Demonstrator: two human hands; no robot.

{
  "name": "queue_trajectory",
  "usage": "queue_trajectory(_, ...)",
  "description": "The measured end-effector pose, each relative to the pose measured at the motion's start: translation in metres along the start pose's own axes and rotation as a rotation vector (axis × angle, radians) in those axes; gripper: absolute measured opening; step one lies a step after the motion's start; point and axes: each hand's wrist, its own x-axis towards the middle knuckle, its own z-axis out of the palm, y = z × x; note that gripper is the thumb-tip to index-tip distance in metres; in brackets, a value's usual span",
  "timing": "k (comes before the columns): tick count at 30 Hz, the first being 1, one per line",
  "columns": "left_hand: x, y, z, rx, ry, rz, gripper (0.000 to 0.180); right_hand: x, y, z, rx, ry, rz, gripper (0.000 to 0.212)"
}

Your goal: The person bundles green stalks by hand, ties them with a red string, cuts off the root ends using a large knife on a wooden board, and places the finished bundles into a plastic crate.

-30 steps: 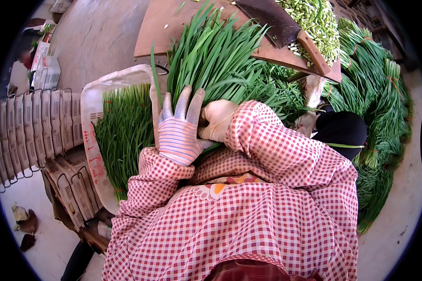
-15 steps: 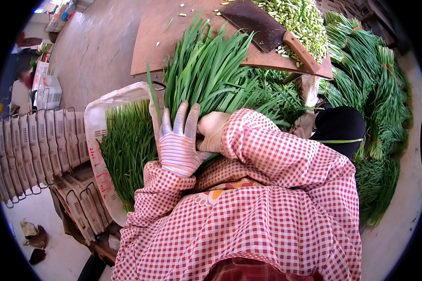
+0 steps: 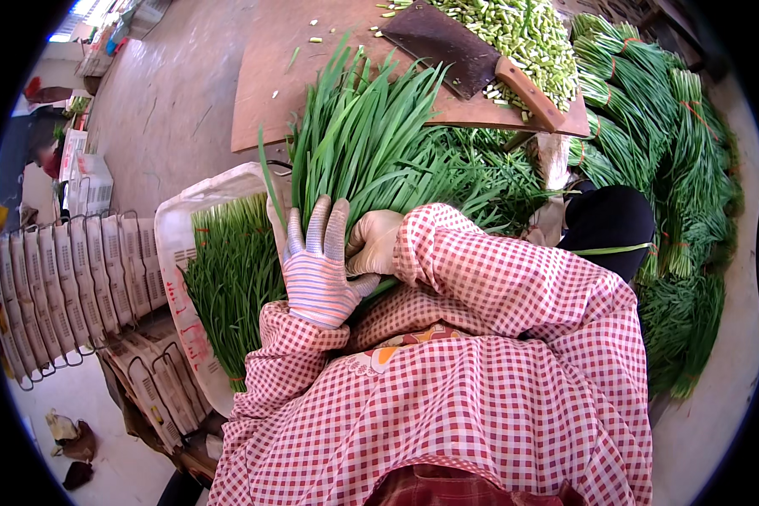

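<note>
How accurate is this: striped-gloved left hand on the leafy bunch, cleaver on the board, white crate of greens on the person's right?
Head view: the white crate is on the person's left, not right; the left hand is on the leafy bunch and the cleaver on the board.

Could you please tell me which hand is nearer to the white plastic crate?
Left. The left hand is just right of the white plastic crate; the right hand is farther right, beyond the left hand.

The leaves [image 3: 358,135] are green, the left grip [image 3: 319,271] blue-and-pink striped, the smock [image 3: 447,413] red-and-white checked.
</note>
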Motion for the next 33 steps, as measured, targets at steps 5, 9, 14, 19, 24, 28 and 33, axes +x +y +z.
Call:
queue_trajectory(5, 0.000, 0.000, 0.002, 0.000, 0.023, 0.005, 0.105, -0.014, -0.009, -0.018, -0.012, 0.053, -0.013, 0.026)
queue_trajectory(9, -0.003, -0.001, 0.002, -0.024, 0.049, 0.012, 0.104, -0.030, 0.008, -0.063, -0.016, 0.213, -0.102, 0.027)
queue_trajectory(14, -0.012, -0.018, 0.011, -0.227, 0.162, -0.016, 0.105, -0.091, 0.037, -0.137, -0.031, 0.300, -0.029, 0.031)
queue_trajectory(19, -0.023, -0.045, 0.022, -0.628, 0.192, -0.177, 0.103, -0.141, 0.086, -0.177, -0.067, 0.480, 0.186, 0.042)
queue_trajectory(24, -0.023, -0.056, 0.032, -0.531, 0.230, -0.173, 0.074, -0.132, 0.053, -0.127, -0.756, 0.208, 0.818, 0.070)
queue_trajectory(28, -0.014, -0.036, 0.013, -0.373, 0.182, -0.228, 0.083, -0.093, 0.071, -0.079, -0.451, -0.167, 0.400, 0.066)
queue_trajectory(33, 0.002, -0.010, -0.003, -0.094, 0.129, -0.165, 0.111, -0.052, 0.084, -0.035, 0.552, -0.006, -0.009, 0.069)
